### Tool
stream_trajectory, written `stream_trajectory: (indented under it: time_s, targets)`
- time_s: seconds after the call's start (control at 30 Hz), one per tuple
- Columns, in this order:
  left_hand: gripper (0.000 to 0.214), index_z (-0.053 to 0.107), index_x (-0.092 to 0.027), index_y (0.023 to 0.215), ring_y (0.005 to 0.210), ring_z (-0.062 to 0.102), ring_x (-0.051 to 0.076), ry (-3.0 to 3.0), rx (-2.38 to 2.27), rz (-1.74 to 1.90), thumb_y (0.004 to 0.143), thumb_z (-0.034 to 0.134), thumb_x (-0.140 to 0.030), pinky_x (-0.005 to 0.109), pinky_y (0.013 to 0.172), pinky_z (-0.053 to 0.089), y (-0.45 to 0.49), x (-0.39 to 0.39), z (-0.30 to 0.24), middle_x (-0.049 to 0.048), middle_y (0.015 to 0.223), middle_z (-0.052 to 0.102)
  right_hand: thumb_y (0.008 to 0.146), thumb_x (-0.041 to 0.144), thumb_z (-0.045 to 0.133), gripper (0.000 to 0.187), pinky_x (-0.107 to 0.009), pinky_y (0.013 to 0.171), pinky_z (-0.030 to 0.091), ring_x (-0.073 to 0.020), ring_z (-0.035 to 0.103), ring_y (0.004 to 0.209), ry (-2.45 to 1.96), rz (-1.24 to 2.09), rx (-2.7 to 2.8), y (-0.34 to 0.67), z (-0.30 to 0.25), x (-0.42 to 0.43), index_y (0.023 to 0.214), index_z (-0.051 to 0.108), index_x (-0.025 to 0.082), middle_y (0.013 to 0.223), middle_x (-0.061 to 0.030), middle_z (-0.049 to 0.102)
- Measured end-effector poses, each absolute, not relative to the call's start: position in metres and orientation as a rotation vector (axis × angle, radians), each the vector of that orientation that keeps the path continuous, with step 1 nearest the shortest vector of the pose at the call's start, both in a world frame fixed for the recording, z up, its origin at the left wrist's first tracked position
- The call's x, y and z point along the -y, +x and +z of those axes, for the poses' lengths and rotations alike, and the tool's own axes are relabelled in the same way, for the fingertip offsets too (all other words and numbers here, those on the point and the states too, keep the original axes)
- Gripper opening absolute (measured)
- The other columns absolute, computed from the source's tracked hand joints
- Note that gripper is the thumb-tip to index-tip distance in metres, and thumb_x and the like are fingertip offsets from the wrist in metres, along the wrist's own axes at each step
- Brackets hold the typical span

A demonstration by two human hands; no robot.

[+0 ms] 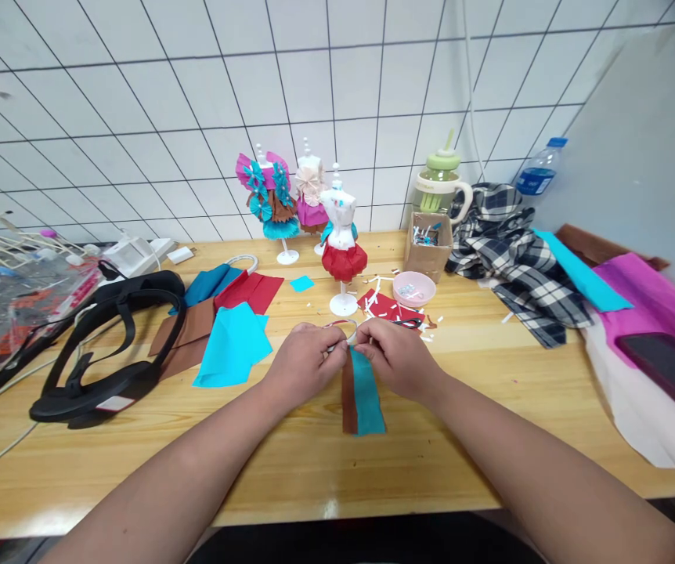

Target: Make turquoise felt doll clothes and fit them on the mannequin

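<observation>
My left hand (308,354) and my right hand (399,352) meet over the middle of the table, fingertips pinched close together. What lies between the fingers is too small to make out. A teal strip (369,399) and a brown strip (349,403) of crepe paper lie side by side just below the fingertips, their upper ends partly hidden by the hands. Behind the hands shows part of a pale ring (346,323). A small white dress form (338,211) with a puffed red paper skirt (344,262) stands upright beyond them.
Two dressed forms (276,200) (310,184) stand by the wall. Right are a pink bowl (413,290), cardboard box (428,247), green-lidded cup (443,184) and plaid cloth (490,235). Left lie cyan paper (232,345) and a black headset strap (108,392). White scraps surround red paper (388,308).
</observation>
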State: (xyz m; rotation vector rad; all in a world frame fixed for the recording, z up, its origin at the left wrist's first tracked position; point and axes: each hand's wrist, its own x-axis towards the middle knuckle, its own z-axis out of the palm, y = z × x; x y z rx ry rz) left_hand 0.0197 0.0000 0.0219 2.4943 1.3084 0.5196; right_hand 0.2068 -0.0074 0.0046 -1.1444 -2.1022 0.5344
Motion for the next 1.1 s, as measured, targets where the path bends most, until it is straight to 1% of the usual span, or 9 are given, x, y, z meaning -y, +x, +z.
stream_trajectory:
  time_s: [0.13,0.3,0.43,0.57,0.63,0.73,0.9,1.0,1.1]
  targets:
    - [0.027,0.052,-0.018,0.066,0.062,0.049,0.014,2.303,-1.354,0.686,0.089,0.041,-0.027,0.026,0.062,0.033,0.019,-0.003,0.019,-0.0021,0.060,0.052,0.093,0.023,0.046,0.011,-0.028,0.062,0.033,-0.0168,0.053,0.071,-1.177,0.445,2.119,0.202,0.008,0.012,0.084,0.051,0.021,0.080,-0.0025,0.060]
    - [0.031,0.048,-0.019,0.064,0.059,0.049,0.013,1.926,-1.612,0.938,0.090,0.037,-0.030,0.024,0.058,0.037,-0.007,-0.029,0.021,-0.0027,0.057,0.050,0.091,0.022,0.047,0.010,-0.028,0.060,0.033,-0.0165,0.053,0.068,-1.237,0.441,2.001,0.213,0.011,0.009,0.081,0.050,0.021,0.077,-0.0018,0.060]
    - [0.028,0.062,-0.020,0.080,0.073,0.057,0.018,2.268,-1.526,0.549,0.091,0.044,-0.038,0.026,0.062,0.037,-0.019,-0.040,0.016,0.0015,0.074,0.062,0.091,0.027,0.051,0.008,-0.026,0.060,0.036,-0.0155,0.054,0.067,-1.232,0.500,1.866,0.224,0.008,0.000,0.085,0.052,0.022,0.078,-0.0008,0.061]
    - [0.020,0.062,-0.021,0.085,0.078,0.059,0.022,2.492,-1.502,0.253,0.090,0.048,-0.035,0.029,0.062,0.037,-0.009,-0.031,0.006,0.0064,0.083,0.065,0.090,0.029,0.052,0.009,-0.027,0.060,0.038,-0.0154,0.054,0.065,-1.249,0.528,1.844,0.226,0.005,-0.003,0.085,0.053,0.022,0.076,-0.0006,0.062]
    - [0.017,0.060,-0.021,0.087,0.082,0.060,0.025,2.512,-1.582,0.187,0.089,0.049,-0.034,0.030,0.064,0.039,-0.008,-0.030,0.002,0.0088,0.089,0.066,0.089,0.028,0.053,0.008,-0.027,0.059,0.037,-0.0152,0.053,0.064,-1.251,0.528,1.869,0.226,0.005,-0.002,0.084,0.053,0.022,0.075,-0.0006,0.061]
    - [0.023,0.060,-0.019,0.093,0.088,0.060,0.029,2.473,-1.817,0.148,0.091,0.044,-0.036,0.034,0.070,0.041,-0.019,-0.035,0.000,0.0130,0.095,0.066,0.088,0.026,0.055,0.006,-0.026,0.059,0.037,-0.0147,0.053,0.065,-1.256,0.526,1.893,0.225,0.005,-0.002,0.084,0.054,0.022,0.076,-0.0001,0.062]
    - [0.037,0.064,-0.014,0.104,0.104,0.052,0.040,2.444,-2.180,0.137,0.090,0.045,-0.042,0.048,0.082,0.040,-0.037,-0.043,0.009,0.0216,0.104,0.063,0.086,0.026,0.056,0.007,-0.026,0.060,0.037,-0.0138,0.051,0.067,-1.228,0.703,1.865,0.224,0.001,-0.006,0.082,0.055,0.021,0.076,0.0007,0.059]
    - [0.040,0.063,-0.014,0.113,0.110,0.049,0.038,2.477,-2.157,0.402,0.090,0.047,-0.042,0.050,0.090,0.037,-0.029,-0.037,0.018,0.0197,0.109,0.061,0.085,0.028,0.056,0.008,-0.026,0.060,0.037,-0.0138,0.049,0.068,-1.211,0.865,1.821,0.222,-0.002,-0.009,0.081,0.055,0.020,0.076,0.0005,0.055]
    - [0.037,0.066,-0.020,0.109,0.102,0.056,0.026,2.441,-1.612,0.547,0.095,0.040,-0.042,0.041,0.091,0.040,-0.011,-0.027,0.022,0.0099,0.105,0.066,0.085,0.029,0.054,0.011,-0.025,0.058,0.036,-0.0130,0.046,0.066,-1.213,0.981,1.793,0.220,-0.003,-0.008,0.080,0.053,0.020,0.074,0.0014,0.052]
